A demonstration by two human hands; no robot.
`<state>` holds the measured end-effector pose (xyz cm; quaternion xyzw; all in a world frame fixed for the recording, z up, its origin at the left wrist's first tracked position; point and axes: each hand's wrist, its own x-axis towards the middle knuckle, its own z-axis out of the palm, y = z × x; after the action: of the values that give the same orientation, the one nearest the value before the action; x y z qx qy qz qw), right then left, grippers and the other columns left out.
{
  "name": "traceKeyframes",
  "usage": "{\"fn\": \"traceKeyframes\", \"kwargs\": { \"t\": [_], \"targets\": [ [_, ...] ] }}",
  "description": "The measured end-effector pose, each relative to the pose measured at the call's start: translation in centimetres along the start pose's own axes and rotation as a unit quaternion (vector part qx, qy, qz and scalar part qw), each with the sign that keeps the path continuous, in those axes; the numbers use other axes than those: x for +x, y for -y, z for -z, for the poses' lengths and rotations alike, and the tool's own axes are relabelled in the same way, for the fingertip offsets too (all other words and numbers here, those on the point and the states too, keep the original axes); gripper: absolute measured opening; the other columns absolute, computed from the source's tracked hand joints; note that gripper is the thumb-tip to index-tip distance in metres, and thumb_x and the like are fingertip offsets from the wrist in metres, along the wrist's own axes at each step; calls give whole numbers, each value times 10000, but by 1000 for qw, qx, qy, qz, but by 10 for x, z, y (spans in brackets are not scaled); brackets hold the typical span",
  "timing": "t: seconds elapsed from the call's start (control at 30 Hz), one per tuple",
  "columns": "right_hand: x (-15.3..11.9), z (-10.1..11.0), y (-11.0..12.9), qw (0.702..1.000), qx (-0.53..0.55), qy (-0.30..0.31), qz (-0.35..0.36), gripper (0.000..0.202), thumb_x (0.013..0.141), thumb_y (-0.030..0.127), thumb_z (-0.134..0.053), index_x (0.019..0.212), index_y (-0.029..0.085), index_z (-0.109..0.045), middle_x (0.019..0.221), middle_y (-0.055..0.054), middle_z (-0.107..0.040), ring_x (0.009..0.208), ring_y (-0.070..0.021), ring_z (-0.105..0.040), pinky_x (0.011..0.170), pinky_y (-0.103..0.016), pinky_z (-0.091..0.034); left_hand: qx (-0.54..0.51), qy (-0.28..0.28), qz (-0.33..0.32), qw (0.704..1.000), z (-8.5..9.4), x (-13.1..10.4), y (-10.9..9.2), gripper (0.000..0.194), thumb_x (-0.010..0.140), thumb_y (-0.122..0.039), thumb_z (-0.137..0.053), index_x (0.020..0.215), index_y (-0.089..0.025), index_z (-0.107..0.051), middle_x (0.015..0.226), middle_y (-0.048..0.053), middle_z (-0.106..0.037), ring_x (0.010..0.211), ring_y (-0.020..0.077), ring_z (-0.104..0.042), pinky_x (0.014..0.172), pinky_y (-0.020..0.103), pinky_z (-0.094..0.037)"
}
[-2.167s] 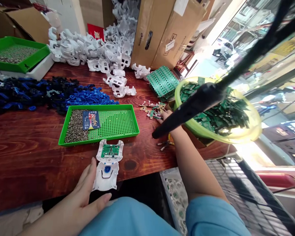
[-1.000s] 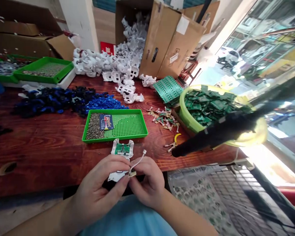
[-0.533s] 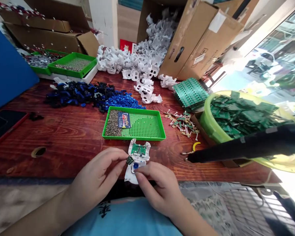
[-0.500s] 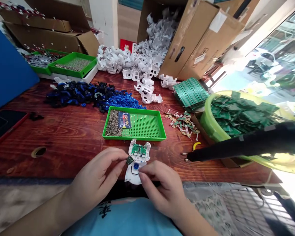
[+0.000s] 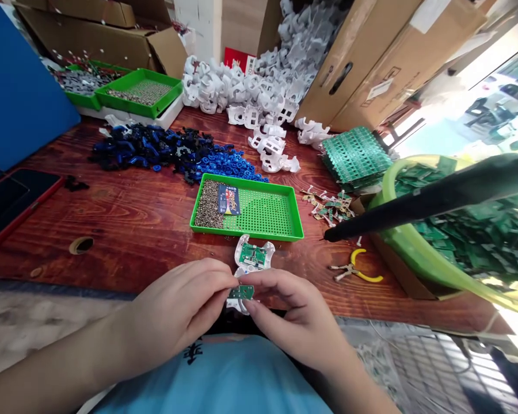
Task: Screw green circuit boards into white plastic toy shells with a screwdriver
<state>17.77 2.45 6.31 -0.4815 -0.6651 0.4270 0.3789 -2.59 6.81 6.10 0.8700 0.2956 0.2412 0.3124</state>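
A small green circuit board (image 5: 243, 292) is held at the table's front edge. My left hand (image 5: 190, 302) pinches its left end between thumb and fingers. My right hand (image 5: 293, 313) has its index finger along the board's top edge and its thumb at the lower edge, closed around the right end. Just beyond the fingers lies an open white plastic shell (image 5: 240, 253) with a larger green circuit board (image 5: 253, 255) inside. Beneath the held board, a second white shell piece (image 5: 234, 304) is mostly hidden by it and my hands.
Behind the shell sits a green tray (image 5: 270, 234) with small metal screws and a card. Yellow-handled pliers (image 5: 351, 269) lie to the right, under a black arm (image 5: 414, 198). Blue and black parts (image 5: 155, 149), white shells (image 5: 246, 86) and a yellow-green tub (image 5: 388, 207) surround the work area.
The view has shifted, so the table's contents sit differently in frame. The small board has turned flatter over the lower shell, and my right hand has moved from that shell to the board.
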Motion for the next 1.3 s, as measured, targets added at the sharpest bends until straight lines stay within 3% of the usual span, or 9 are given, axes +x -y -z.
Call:
{"fn": "traceKeyframes", "kwargs": {
  "t": [0.23, 0.47, 0.6, 0.77, 1.0, 1.17, 1.3],
  "targets": [
    [-3, -11, -9, 986, 135, -83, -44, 254, 812, 197, -636, 1041, 301, -668, 882, -4, -698, 747, -115, -645, 671, -220, -533, -155, -127, 64, 978, -13, -12, 4, 375, 807, -138, -586, 1150, -280, -527, 1104, 28, -600, 1051, 190, -569, 904, 265, -466],
    [0, -24, -16, 960, 261, -99, -40, 265, 794, 181, -664, 993, 354, -691, 890, 38, -715, 731, -62, -652, 688, -135, -526, -94, -167, 61, 980, -22, -16, 7, 395, 806, -71, -599, 1121, -307, -560, 1010, -19, -648, 915, 126, -629, 850, 205, -483],
    [1, -29, -14, 949, 295, -102, -49, 252, 794, 146, -660, 957, 332, -708, 907, 38, -725, 774, -77, -679, 730, -142, -543, -58, -187, 4, 981, -17, -12, 9, 379, 824, -49, -575, 1151, -240, -573, 949, 3, -668, 853, 107, -637, 770, 176, -507],
    [1, -31, -12, 956, 263, -124, -34, 244, 778, 127, -668, 922, 316, -723, 868, 30, -737, 752, -108, -697, 712, -169, -565, -20, -191, -52, 980, -12, -13, 11, 316, 820, -29, -574, 1099, -174, -602, 866, 36, -699, 811, 131, -652, 786, 235, -519],
    [10, -29, -19, 977, 173, -120, 14, 288, 767, 91, -661, 916, 328, -729, 863, 16, -737, 762, -121, -692, 705, -183, -568, -105, -206, -12, 973, -14, -10, 14, 275, 811, -35, -577, 1005, -221, -634, 792, 23, -702, 725, 129, -656, 675, 225, -536],
    [14, -28, -29, 981, 169, -99, 9, 264, 748, 109, -683, 884, 330, -735, 808, 19, -730, 721, -115, -687, 675, -160, -564, -103, -223, -20, 969, -14, -7, 22, 184, 816, -55, -578, 945, -162, -651, 707, 44, -691, 663, 131, -644, 633, 218, -522],
    [14, -24, -34, 991, 66, -114, 30, 343, 769, 112, -654, 1012, 352, -690, 939, 21, -724, 834, -122, -686, 767, -171, -554, -84, -212, -23, 973, -12, -4, 23, 133, 831, -102, -579, 935, -123, -659, 723, 71, -715, 663, 134, -650, 640, 216, -518]
  ]
}}
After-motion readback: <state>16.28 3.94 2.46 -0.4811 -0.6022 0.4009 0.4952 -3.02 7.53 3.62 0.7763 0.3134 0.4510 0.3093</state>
